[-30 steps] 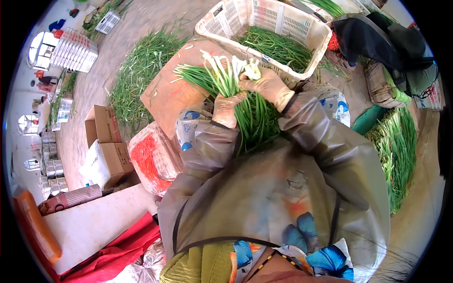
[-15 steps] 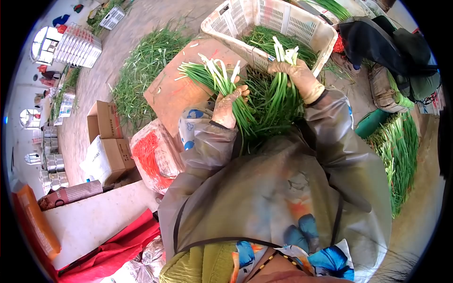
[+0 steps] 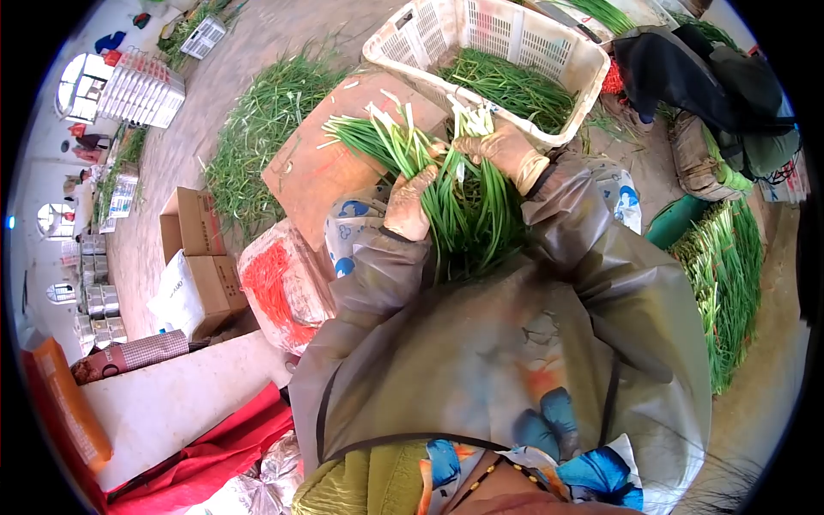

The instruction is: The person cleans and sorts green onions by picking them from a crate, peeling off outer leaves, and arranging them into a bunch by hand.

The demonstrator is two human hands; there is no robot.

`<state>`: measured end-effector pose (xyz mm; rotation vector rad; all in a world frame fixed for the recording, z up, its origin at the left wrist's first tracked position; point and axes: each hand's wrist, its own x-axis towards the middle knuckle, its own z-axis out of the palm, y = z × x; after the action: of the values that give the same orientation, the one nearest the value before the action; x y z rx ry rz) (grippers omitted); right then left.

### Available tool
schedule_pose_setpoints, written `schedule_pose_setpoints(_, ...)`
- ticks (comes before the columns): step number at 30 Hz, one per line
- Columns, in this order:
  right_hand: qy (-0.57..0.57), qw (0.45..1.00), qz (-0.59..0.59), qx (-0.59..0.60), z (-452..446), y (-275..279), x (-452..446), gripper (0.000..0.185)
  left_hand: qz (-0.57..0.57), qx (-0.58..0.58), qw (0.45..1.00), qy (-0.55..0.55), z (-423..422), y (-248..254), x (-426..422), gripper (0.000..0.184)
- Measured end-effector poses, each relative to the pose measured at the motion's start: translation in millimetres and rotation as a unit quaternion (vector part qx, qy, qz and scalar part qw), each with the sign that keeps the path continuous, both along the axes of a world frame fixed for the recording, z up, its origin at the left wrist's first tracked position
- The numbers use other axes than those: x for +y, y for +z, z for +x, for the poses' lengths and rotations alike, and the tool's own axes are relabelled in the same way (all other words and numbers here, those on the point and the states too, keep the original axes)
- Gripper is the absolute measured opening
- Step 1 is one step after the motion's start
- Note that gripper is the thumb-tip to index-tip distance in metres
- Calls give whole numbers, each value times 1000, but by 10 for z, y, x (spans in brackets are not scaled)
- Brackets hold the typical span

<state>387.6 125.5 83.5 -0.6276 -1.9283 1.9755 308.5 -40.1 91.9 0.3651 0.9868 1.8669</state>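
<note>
Two bunches of green stalks with white ends lie side by side over my lap. My gloved left hand [image 3: 410, 204] is closed round the left bunch [image 3: 392, 144], whose white ends point up and to the left. Fingers of my gloved right hand [image 3: 500, 154] wrap the right bunch [image 3: 472, 202], white ends upward. The hands are close together, and the leaves hang down between my sleeves. Behind them is a reddish-brown board [image 3: 318, 142] with a few loose bits on it.
A white crate [image 3: 588, 86] with green stalks stands ahead. Cut greens [image 3: 257, 137] lie on the floor to the left. Red ties [image 3: 273, 287] rest on a wrapped bundle near a cardboard box [image 3: 215, 283]. More stalks [image 3: 730, 292] are stacked at right, below a person's dark clothing [image 3: 669, 73].
Since half a second ago, my right hand has come left and down with its bunch, toward my left hand. The two bunches, apart then, are now close together.
</note>
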Motion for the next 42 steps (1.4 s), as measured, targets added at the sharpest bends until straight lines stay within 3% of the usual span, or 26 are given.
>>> schedule_pose_setpoints(4, 0, 999, 42, -12, 67, 99, -103, 22, 2, 48, 999, 10, -36, -363, 99, 27)
schedule_pose_setpoints(6, -6, 1000, 12, -4, 63, 59, -99, 22, 1, -20, 1000, 13, -55, -342, 106, 24)
schedule_pose_setpoints(10, -60, 996, -64, -28, 71, -3, -71, 22, -3, -30, 998, 59, -79, -305, 140, 17)
schedule_pose_setpoints(12, -60, 996, -31, -58, 80, -43, -28, 25, 7, -13, 997, 71, -84, -322, 155, 18)
schedule_pose_setpoints(14, -175, 969, 171, -33, 33, -217, 25, 30, 24, 23, 995, 94, -81, -371, 176, 22)
schedule_pose_setpoints(18, -187, 982, 32, 23, 211, 134, 81, 23, -38, 61, 989, 130, -104, -416, 187, 24)
schedule_pose_setpoints(22, -106, 993, 13, 40, 177, 397, -175, 20, -13, 109, 984, 139, -9, -361, 262, 26)
schedule_pose_setpoints(24, -84, 976, 197, -41, 57, 122, -69, 30, 12, 87, 992, 94, 52, -330, 265, 28)
schedule_pose_setpoints(26, -42, 966, 225, 121, -40, -199, 45, 29, 13, 128, 991, 42, 61, -322, 234, 29)
schedule_pose_setpoints(28, -42, 998, -19, 41, 131, 288, 28, 26, 24, 109, 993, 42, -9, -319, 205, 28)
schedule_pose_setpoints(31, -184, 972, 72, 128, 171, 281, 399, 23, 22, 47, 998, 42, -34, -194, 115, 28)
schedule_pose_setpoints(32, -245, 892, 378, -35, 227, 384, 466, 22, 21, 48, 998, 42, -48, -179, 97, 28)
schedule_pose_setpoints(34, -157, 971, 181, 9, 329, 551, 533, 21, 36, 45, 998, 26, -90, -148, 107, 35)
schedule_pose_setpoints(35, -51, 997, 34, 40, 414, 811, 408, 21, 35, 65, 997, 34, -87, -135, 104, 38)
schedule_pose_setpoints(38, 12, 992, 19, 128, 357, 806, 142, 20, 62, 56, 996, 27, -66, -177, 111, 38)
schedule_pose_setpoints(39, 29, 996, 10, 78, 320, 789, 102, 24, 1, 56, 998, 19, -43, -106, 131, 38)
schedule_pose_setpoints(42, 41, 999, 6, 12, 100, 591, -92, 34, -42, 88, 995, -1, 49, -72, 124, 37)
